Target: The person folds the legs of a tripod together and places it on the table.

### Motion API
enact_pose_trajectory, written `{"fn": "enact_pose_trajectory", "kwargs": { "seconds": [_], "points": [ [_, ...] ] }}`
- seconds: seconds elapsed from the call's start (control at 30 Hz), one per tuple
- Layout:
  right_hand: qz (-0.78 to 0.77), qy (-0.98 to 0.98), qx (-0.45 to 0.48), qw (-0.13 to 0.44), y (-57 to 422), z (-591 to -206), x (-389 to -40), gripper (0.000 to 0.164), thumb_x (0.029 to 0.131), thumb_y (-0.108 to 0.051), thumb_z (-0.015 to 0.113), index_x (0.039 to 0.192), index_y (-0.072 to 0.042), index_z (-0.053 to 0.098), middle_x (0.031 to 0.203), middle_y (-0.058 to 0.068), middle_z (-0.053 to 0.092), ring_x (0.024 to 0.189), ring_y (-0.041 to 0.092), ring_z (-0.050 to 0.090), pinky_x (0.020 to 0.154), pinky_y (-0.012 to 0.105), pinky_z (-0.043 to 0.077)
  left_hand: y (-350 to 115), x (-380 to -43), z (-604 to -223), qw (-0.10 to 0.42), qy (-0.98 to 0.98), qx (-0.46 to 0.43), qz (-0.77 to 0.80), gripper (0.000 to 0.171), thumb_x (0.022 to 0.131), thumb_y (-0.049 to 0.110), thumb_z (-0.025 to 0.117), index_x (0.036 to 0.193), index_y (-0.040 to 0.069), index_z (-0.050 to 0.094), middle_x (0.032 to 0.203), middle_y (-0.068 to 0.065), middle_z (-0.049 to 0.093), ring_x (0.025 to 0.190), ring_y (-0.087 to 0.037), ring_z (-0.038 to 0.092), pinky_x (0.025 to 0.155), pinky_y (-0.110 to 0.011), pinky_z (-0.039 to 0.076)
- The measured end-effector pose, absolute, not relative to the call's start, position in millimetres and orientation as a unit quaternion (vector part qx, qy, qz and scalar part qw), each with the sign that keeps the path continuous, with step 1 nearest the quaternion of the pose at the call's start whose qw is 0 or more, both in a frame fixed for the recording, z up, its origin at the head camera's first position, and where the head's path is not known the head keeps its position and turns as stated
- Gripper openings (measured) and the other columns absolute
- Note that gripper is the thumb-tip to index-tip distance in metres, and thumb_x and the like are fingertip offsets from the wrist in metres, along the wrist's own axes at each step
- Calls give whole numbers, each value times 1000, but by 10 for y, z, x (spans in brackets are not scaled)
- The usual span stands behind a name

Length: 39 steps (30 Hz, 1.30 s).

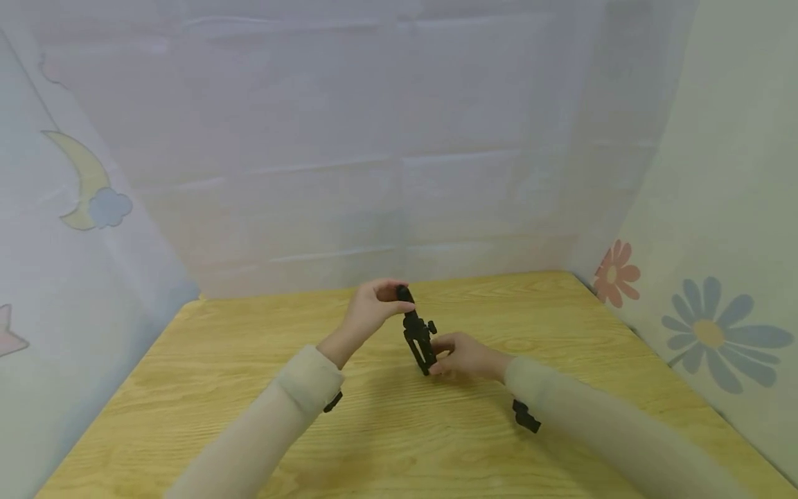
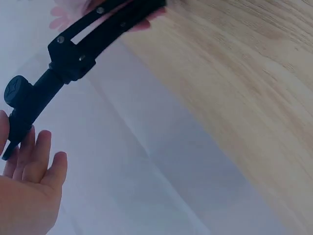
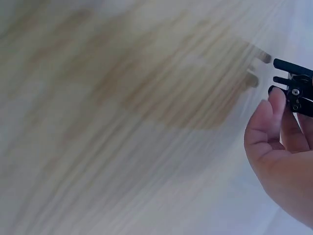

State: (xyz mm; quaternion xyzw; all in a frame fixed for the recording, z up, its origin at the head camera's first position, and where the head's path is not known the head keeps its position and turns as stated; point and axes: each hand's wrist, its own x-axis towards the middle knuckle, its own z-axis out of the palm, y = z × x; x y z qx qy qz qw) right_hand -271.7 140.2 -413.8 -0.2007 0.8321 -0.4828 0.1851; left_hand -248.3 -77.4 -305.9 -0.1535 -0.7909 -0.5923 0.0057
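Note:
A small black tripod with a side knob is held up over the wooden table, its legs close together and pointing down. My left hand grips its upper end between thumb and fingers. Lower down, my right hand pinches a leg near the foot. In the left wrist view, the tripod slants across the upper left, showing its round knob and riveted legs, with the left hand at its narrow end. The right wrist view catches the leg ends beside the right thumb and fingers.
The wooden table extends to a pale hanging cloth at the back. Printed side sheets stand to the left and right, one with a moon, the other with flowers. Black devices sit under both wrists.

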Motion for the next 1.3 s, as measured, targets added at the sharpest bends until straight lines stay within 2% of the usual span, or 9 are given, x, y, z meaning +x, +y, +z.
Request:
{"fn": "enact_pose_trajectory", "kwargs": {
  "seconds": [0.07, 0.17, 0.3, 0.4, 0.67, 0.9, 1.07, 1.3],
  "points": [
    [-481, 837, -189, 176, 1480, -4114, -2713, 45, 85, -16, 76, 126, -1, 62, 120, 12, 63, 98, 21, 62, 76, 38, 53, -823, -2487, -3072, 6, -786, -131, -604, 37, 84, 5, 76, 120, 3, 67, 105, -10, 70, 101, -24, 65, 89, -41, 52],
    [-473, 847, -185, 157, 1582, -4057, -2705, 49, 86, -18, 77, 129, 0, 61, 122, 13, 63, 105, 24, 60, 82, 39, 52, -903, -2498, -3108, 12, -783, -106, -612, 36, 83, 4, 77, 118, 2, 68, 103, -12, 71, 99, -24, 66, 92, -43, 50],
    [-483, 841, -193, 148, 1691, -3983, -2680, 51, 86, -16, 75, 130, 4, 58, 125, 18, 61, 105, 29, 59, 86, 43, 51, -1012, -2502, -3191, 9, -784, -85, -615, 33, 84, 5, 76, 116, -1, 67, 104, -14, 71, 101, -28, 66, 96, -46, 48],
    [-484, 844, -184, 142, 1748, -3942, -2665, 50, 86, -17, 76, 129, 3, 59, 123, 16, 62, 105, 28, 59, 87, 43, 51, -1084, -2484, -3257, 4, -788, -70, -611, 33, 85, 6, 75, 116, -3, 67, 107, -16, 70, 104, -29, 65, 96, -47, 47],
    [-483, 852, -164, 122, 1807, -3851, -2653, 51, 87, -19, 76, 128, 5, 59, 122, 18, 63, 111, 32, 58, 91, 45, 49, -1238, -2459, -3475, -17, -792, -38, -610, 33, 87, 5, 73, 117, -4, 66, 107, -17, 70, 94, -25, 69, 87, -42, 53],
    [-491, 852, -141, 117, 1813, -3818, -2657, 51, 86, -17, 76, 129, 5, 59, 120, 17, 62, 105, 29, 59, 91, 48, 49, -1292, -2449, -3668, -36, -788, -25, -614, 33, 88, 5, 72, 118, -7, 64, 101, -18, 71, 89, -25, 71, 85, -45, 53],
    [-493, 852, -136, 113, 1808, -3841, -2678, 54, 86, -17, 76, 131, 6, 57, 130, 21, 57, 117, 35, 53, 94, 47, 47, -1290, -2434, -3785, -38, -799, -20, -600, 29, 87, 4, 72, 112, -7, 65, 95, -17, 72, 85, -25, 71, 79, -45, 54],
    [-484, 863, -113, 92, 1788, -3924, -2710, 55, 82, -15, 80, 129, 5, 59, 134, 22, 54, 128, 43, 44, 100, 52, 42, -1262, -2445, -3937, -59, -821, -22, -567, 26, 85, 0, 73, 107, -10, 64, 83, -13, 71, 77, -27, 70, 73, -41, 55]
  ]
}}
